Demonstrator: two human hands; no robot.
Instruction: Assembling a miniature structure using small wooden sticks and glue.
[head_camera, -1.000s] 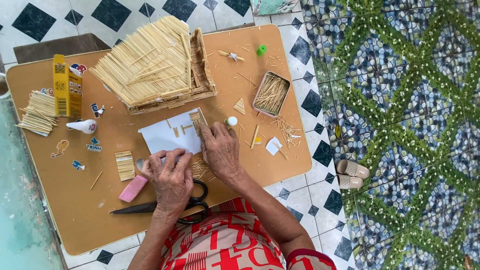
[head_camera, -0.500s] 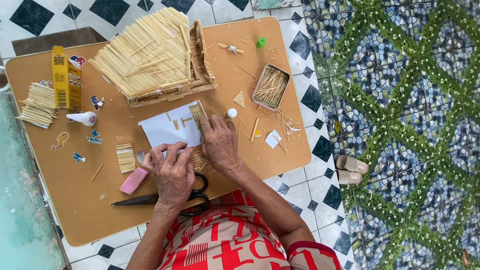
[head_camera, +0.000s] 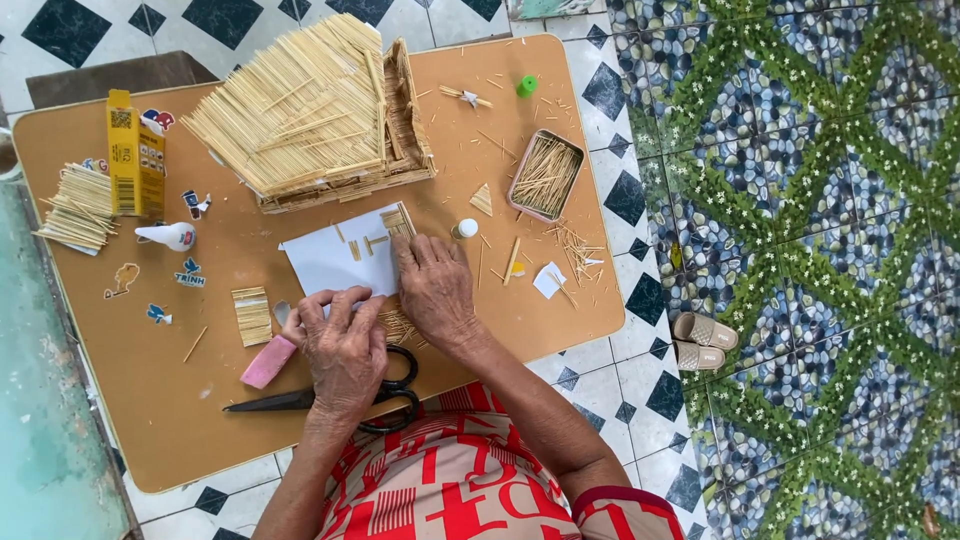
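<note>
My left hand (head_camera: 343, 345) lies fingers spread on the near edge of a white paper sheet (head_camera: 335, 260) on the brown table (head_camera: 180, 400). My right hand (head_camera: 435, 290) presses flat beside it, over a small panel of glued toothpicks (head_camera: 398, 222) whose far end shows past my fingertips. Short stick pieces lie on the paper. Neither hand grips anything. Black scissors (head_camera: 300, 398) lie just under my left wrist, and a pink eraser (head_camera: 267, 362) sits to its left.
A toothpick model house (head_camera: 310, 105) stands at the table's far side. A metal tin of toothpicks (head_camera: 545, 175), a white glue bottle (head_camera: 170, 236), a yellow box (head_camera: 135, 160), a stick bundle (head_camera: 75, 205), a green cap (head_camera: 527, 86) and stickers lie around. Sandals (head_camera: 705, 340) rest on the floor to the right.
Both hands have shifted only slightly on the paper and stick panel. The camera view has drifted a little; nothing was picked up or released.
</note>
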